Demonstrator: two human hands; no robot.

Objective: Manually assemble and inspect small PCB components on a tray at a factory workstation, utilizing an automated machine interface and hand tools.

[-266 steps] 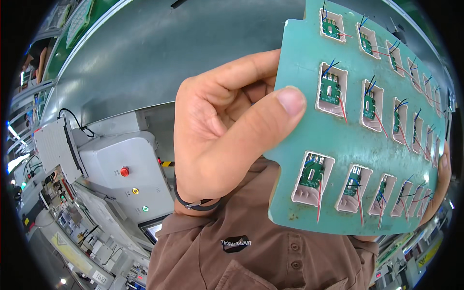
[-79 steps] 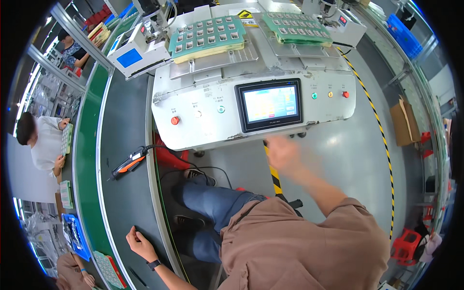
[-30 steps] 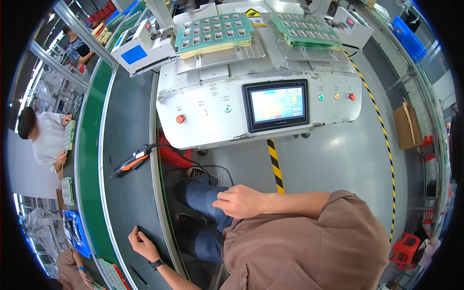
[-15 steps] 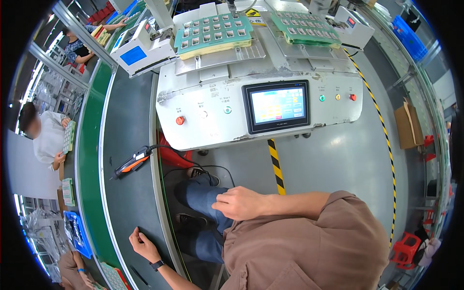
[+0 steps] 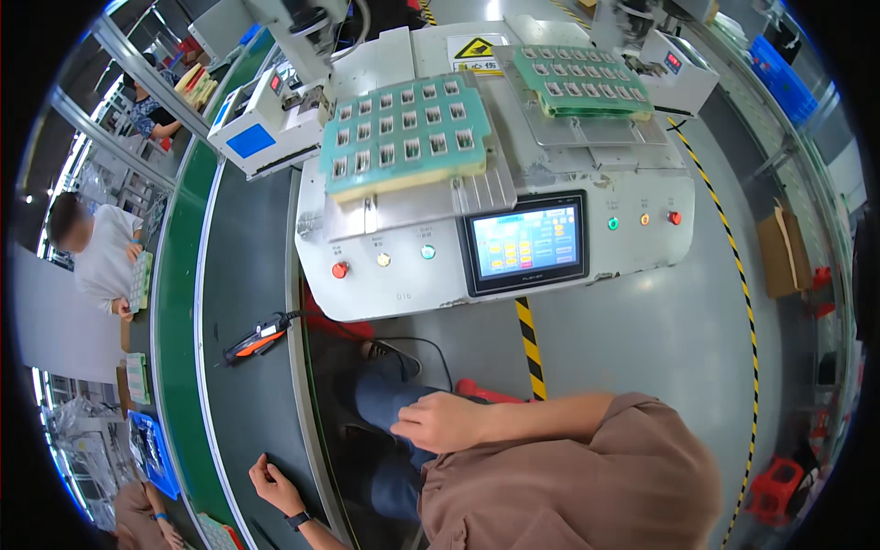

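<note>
My left hand [image 5: 277, 488], with a dark watch on its wrist, rests on the dark bench strip, fingers loosely curled and nothing visible in them. Across my lap lies my right hand [image 5: 438, 422], loosely closed over my thigh with nothing showing in it. An electric screwdriver [image 5: 257, 341], black and orange with a cable, lies on the bench beyond my left hand. Ahead stands a white machine [image 5: 412, 289] with a lit touch screen [image 5: 527, 243]. On it, a left green tray [image 5: 399, 133] and a right green tray [image 5: 582, 78] hold rows of small parts.
Beside the bench runs a green conveyor belt [image 5: 176, 367]. Across it, a person in white [image 5: 110, 252] holds a similar tray near a blue bin [image 5: 154, 456]. Red [image 5: 340, 270] and green [image 5: 613, 224] buttons sit on the machine front. A red stool [image 5: 777, 486] stands at right.
The left green tray and its plate have slid toward me, nearer the screen. The whole view has shifted slightly. Both my hands keep nearly the same pose.
</note>
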